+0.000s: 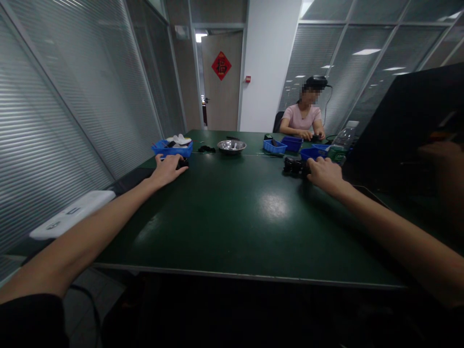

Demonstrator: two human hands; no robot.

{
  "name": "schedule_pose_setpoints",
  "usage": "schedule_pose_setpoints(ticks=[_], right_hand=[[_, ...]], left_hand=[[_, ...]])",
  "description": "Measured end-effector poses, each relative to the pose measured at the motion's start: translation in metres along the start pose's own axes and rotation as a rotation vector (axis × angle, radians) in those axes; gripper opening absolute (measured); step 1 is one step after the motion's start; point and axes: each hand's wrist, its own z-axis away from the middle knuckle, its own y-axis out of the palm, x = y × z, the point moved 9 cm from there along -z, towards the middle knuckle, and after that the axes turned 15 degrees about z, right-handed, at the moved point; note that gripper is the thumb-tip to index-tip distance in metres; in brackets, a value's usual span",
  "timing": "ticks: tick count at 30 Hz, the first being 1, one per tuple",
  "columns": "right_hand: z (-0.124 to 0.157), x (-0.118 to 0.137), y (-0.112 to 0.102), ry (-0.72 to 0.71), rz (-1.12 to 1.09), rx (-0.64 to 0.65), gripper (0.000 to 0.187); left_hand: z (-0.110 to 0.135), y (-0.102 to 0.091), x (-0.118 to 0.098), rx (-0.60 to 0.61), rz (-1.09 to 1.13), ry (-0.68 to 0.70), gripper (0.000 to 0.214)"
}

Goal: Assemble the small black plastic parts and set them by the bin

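Note:
Far out on the left of the green table [228,217], my left hand [167,169] is closed over a small black object [183,163], most of it hidden under the fingers. A blue basket [173,151] with white and dark items stands just behind that hand. On the right, my right hand [325,175] has its fingers curled down at the end of a dark, lumpy object [293,165]. What the fingertips grip there is too dark to make out. A blue tray [312,153] lies right behind the right hand.
A steel bowl [232,147] stands mid-table beside a black item [206,149]. Further right are a blue basket [274,146], a dark blue bin [292,143] and a plastic bottle [342,142]. A co-worker [301,118] sits at the far end. A black panel [406,130] rises at right.

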Motion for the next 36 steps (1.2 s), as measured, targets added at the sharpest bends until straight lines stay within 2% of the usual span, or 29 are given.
schedule_pose_setpoints(ticks=[6,10,13,17,19,25,31,36], right_hand=[[0.005,0.001,-0.009,0.032,0.008,-0.021,0.040],[0.010,0.012,-0.035,0.030,-0.019,-0.164,0.041],[0.016,0.034,-0.060,-0.035,-0.090,-0.256,0.040],[0.033,0.073,-0.089,-0.194,-0.264,-0.316,0.037],[0.043,0.090,-0.101,-0.265,-0.335,-0.347,0.035],[0.067,0.121,-0.120,-0.421,-0.417,-0.392,0.030],[0.077,0.134,-0.123,-0.496,-0.405,-0.399,0.027],[0.084,0.146,-0.122,-0.565,-0.385,-0.402,0.026]], left_hand=[[0.001,0.001,-0.009,-0.013,0.035,0.017,0.030],[0.001,-0.002,-0.023,-0.034,0.076,0.031,0.029],[-0.001,0.001,-0.043,-0.022,0.120,0.050,0.031],[-0.001,0.015,-0.073,0.051,0.189,0.112,0.039],[0.000,0.017,-0.081,0.058,0.214,0.142,0.039],[0.002,0.013,-0.071,0.059,0.289,0.119,0.039],[0.001,0.019,-0.059,0.083,0.251,0.125,0.039],[-0.002,0.022,-0.054,0.069,0.190,0.185,0.039]])
